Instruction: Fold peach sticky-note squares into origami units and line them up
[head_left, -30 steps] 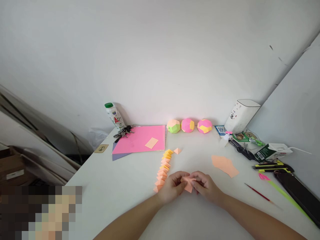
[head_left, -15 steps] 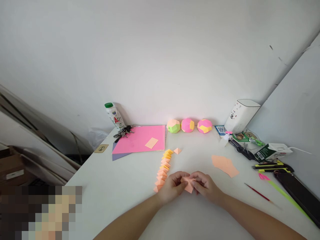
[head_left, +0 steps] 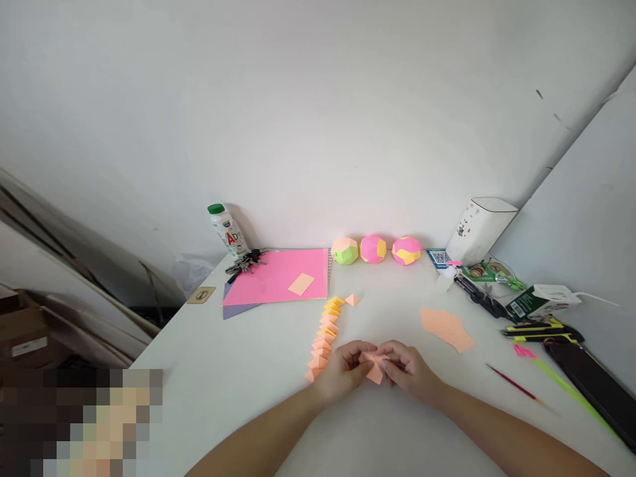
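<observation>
Both my hands meet over the white table [head_left: 238, 371], pinching a small folded piece of peach paper [head_left: 374, 368]. My left hand [head_left: 342, 371] grips its left side with curled fingers. My right hand [head_left: 410, 371] grips its right side the same way. Just left of my left hand runs a row of several folded peach and yellow paper pieces [head_left: 325, 334]. A single folded piece [head_left: 352, 299] lies beyond the row. A few flat peach sheets [head_left: 447, 328] rest to the right of my hands.
Pink paper sheets [head_left: 275, 278] with a peach slip lie at the back left, beside keys [head_left: 244, 261] and a bottle [head_left: 227, 231]. Three paper balls [head_left: 376, 250] line the wall. A white box [head_left: 479, 228], a utility knife [head_left: 541, 330], a red pen [head_left: 514, 386] and a dark case [head_left: 596, 391] crowd the right.
</observation>
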`<state>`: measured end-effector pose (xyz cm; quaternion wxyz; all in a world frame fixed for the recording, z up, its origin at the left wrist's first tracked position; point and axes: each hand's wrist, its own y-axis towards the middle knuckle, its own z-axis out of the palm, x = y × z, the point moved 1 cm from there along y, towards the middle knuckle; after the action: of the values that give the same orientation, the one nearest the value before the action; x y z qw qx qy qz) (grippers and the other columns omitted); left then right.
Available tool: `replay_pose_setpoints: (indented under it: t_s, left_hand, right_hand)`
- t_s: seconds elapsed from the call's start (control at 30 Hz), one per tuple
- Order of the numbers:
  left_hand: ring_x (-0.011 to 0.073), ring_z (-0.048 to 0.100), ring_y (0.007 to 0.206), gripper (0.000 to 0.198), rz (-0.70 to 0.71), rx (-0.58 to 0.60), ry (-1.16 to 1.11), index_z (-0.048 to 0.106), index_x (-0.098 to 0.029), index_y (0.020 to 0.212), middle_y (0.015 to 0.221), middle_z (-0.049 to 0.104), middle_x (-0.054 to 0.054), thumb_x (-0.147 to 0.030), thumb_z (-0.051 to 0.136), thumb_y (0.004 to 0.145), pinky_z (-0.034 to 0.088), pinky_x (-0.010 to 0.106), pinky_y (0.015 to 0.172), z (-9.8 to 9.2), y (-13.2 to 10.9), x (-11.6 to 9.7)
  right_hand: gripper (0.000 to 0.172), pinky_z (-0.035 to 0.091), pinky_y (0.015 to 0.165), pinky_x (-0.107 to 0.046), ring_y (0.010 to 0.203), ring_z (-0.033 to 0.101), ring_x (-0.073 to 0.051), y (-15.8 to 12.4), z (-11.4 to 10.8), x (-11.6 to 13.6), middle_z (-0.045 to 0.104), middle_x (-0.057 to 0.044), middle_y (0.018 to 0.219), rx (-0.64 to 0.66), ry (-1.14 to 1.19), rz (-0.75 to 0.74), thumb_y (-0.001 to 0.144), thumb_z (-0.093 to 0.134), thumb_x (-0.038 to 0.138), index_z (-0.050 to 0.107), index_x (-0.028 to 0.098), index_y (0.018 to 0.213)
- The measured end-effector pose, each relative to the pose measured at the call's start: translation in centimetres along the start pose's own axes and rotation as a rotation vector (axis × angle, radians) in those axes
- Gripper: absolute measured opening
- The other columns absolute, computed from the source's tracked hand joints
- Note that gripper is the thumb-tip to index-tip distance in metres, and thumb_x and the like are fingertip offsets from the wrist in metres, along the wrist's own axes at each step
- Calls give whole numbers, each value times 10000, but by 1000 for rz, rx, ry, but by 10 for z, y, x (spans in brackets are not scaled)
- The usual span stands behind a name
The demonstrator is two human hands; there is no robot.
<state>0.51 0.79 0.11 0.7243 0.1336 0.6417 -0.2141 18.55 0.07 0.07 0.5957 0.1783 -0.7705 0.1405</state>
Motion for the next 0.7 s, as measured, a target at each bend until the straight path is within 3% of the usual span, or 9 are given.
replay_pose_setpoints:
  t_s: [0.7]
  left_hand:
    - [45,347,441,383,-21,-19,-20,603,-156,995,618,505,-44,-422,677,728,285,202,428,-1,0,3]
  right_hand:
    - [236,414,501,-243,500,518,-121,0,0,0,499,54,554,1,-16,5,902,471,416,529,193,953]
